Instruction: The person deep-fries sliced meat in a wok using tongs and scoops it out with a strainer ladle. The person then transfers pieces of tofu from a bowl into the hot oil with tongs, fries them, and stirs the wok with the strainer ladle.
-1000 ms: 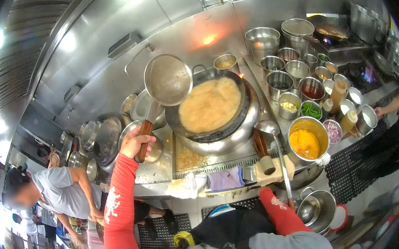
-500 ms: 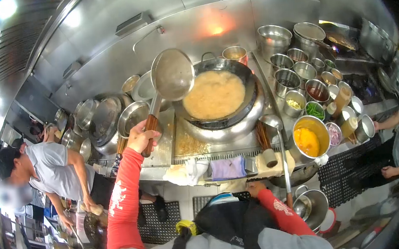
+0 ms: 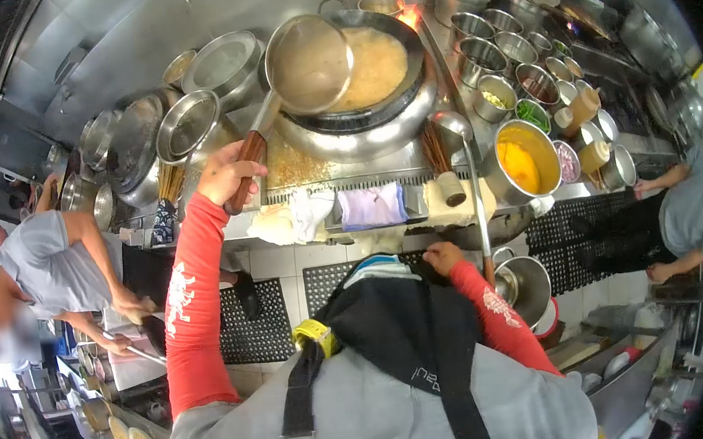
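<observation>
My left hand is closed round the wooden handle of a round mesh skimmer. The skimmer's head is above the left side of a black wok and hides part of it. Pale, cloudy, foamy liquid fills the wok, which sits on a steel burner ring. At the counter's front edge, low and near my body, my right hand is loosely curled with nothing visible in it. Close to that hand, a long-handled ladle leans over the edge beside a bamboo brush.
Folded cloths lie along the front edge. On the right stand a pot of yellow-orange liquid, chopped greens and several seasoning tins. Steel bowls are at left. Flame shows behind the wok. Co-workers stand on both sides.
The view has tipped down, so the counter sits higher in the picture. The skimmer's head now overlaps more of the wok's left side. Flame shows at the wok's far right edge.
</observation>
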Demonstrator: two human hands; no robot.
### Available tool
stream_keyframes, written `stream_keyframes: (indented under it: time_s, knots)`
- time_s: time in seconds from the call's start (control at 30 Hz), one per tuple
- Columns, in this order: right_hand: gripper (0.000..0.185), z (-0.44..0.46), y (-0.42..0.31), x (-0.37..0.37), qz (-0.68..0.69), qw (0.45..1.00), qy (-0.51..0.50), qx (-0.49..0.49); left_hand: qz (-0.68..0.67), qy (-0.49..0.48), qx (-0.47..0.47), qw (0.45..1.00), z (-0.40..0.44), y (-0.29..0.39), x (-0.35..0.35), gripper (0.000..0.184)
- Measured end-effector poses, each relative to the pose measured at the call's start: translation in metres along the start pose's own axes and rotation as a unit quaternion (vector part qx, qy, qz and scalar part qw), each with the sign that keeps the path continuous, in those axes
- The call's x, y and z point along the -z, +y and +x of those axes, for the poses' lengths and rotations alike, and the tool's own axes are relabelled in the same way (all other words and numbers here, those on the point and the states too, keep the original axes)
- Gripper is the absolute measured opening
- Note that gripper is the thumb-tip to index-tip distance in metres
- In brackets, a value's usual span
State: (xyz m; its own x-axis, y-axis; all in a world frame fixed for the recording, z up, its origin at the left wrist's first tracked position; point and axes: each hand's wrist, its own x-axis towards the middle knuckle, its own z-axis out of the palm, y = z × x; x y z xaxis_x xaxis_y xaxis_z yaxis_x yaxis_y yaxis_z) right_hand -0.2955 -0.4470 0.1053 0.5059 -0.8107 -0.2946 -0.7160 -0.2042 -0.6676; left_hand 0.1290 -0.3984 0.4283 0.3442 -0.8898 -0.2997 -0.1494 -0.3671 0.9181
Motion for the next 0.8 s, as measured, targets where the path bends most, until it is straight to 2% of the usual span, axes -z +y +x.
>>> stream_keyframes:
  time_s: [0.07, 0.2, 0.4, 0.6, 0.7, 0.8]
  knots:
    - [0.036, -0.01, -0.01, 0.012, 0.015, 1.0, 0.021, -0.001, -0.031, -0.019, -0.015, 0.999, 0.002, -0.002, -0.001, 0.056]
    - [0.037, -0.022, -0.014, 0.023, 0.042, 0.998, 0.047, -0.007, 0.018, 0.032, -0.097, 0.995, 0.025, -0.014, 0.001, 0.057]
    - [0.039, -0.054, -0.035, 0.058, 0.106, 0.987, 0.122, 0.005, 0.017, 0.079, -0.089, 0.993, 0.04, 0.009, 0.011, 0.06]
    - [0.033, -0.074, -0.024, 0.075, 0.066, 0.971, 0.228, 0.009, 0.069, 0.137, -0.092, 0.984, 0.07, 0.025, 0.026, 0.059]
    - [0.032, -0.079, -0.004, 0.08, 0.067, 0.958, 0.274, 0.045, 0.09, 0.151, -0.096, 0.98, 0.085, 0.029, 0.03, 0.06]
    - [0.034, -0.087, -0.002, 0.09, 0.114, 0.961, 0.25, -0.018, 0.107, 0.158, -0.077, 0.979, 0.108, 0.03, 0.033, 0.057]
